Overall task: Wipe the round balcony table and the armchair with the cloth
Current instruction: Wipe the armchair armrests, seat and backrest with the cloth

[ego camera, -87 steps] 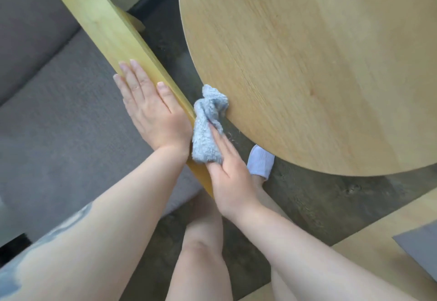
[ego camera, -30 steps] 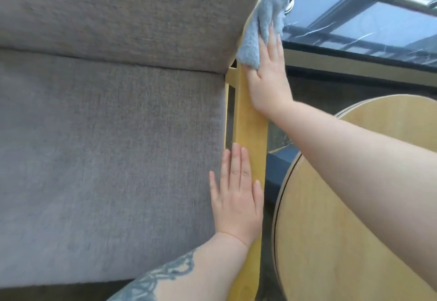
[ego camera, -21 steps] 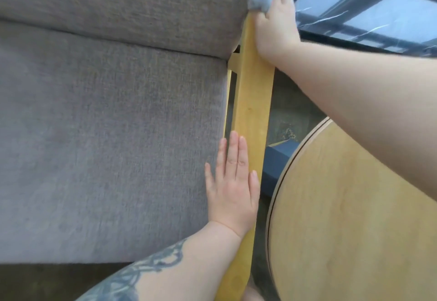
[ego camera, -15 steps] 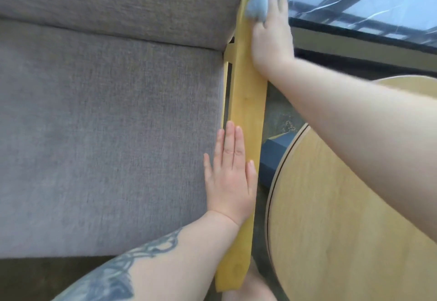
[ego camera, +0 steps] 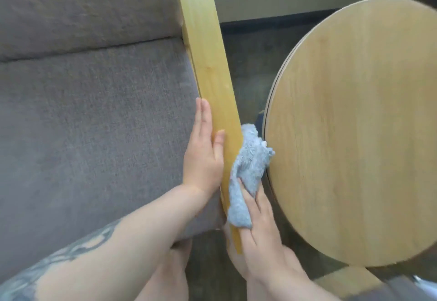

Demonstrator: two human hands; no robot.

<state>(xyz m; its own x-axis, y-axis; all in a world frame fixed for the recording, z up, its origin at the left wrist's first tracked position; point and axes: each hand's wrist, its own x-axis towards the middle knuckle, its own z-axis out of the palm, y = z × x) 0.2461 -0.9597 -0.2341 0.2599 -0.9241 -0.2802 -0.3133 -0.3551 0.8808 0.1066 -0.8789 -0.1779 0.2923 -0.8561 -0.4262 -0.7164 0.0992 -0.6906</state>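
Both hands are on the armrest (ego camera: 208, 64). Left hand (ego camera: 203, 151) lies flat, open. Right hand (ego camera: 257, 229) presses the cloth (ego camera: 248, 168) beside the counter (ego camera: 354, 135).

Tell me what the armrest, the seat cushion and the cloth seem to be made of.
Armrest: looks like pale yellow wood with a smooth finish; faint grain lines show.
Seat cushion: grey woven upholstery fabric, matte, with a visible weave.
Cloth: grey-blue and fluffy, probably microfibre or terry, judging by its nubby pile.
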